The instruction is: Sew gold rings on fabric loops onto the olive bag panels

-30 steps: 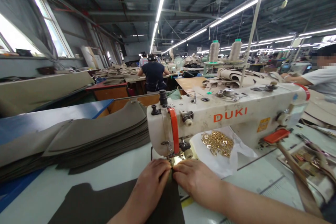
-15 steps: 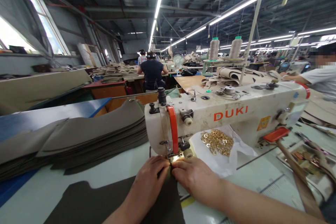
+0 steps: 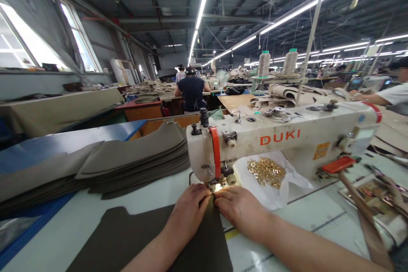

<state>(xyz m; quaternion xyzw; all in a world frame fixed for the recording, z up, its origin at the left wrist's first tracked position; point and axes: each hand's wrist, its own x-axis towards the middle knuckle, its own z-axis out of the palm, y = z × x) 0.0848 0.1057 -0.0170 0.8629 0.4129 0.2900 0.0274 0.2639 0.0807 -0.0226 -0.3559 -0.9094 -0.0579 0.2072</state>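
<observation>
A dark grey-brown fabric panel (image 3: 149, 238) lies flat on the pale table, its far corner under the needle area of a white DUKI sewing machine (image 3: 242, 136). My left hand (image 3: 191, 204) is closed, its fingertips pinching the panel's far edge just in front of the presser foot. From the other side my right hand (image 3: 239, 208) presses its bunched fingers onto the same corner, close beside the left fingertips. A lamp lights this spot. Any small piece between the fingertips is hidden.
Gold-coloured metal rings (image 3: 267, 171) lie on a white sheet (image 3: 285, 191) behind my right hand. A stack of dark fabric panels (image 3: 137, 159) stands at left. On the right are a small parts box (image 3: 376, 204) and a hanging strap (image 3: 366, 221). Other people sit farther off.
The whole view has shifted, so the machine and table appear slightly further right. Both hands stay at the needle area on the panel, with hardly any movement relative to the machine.
</observation>
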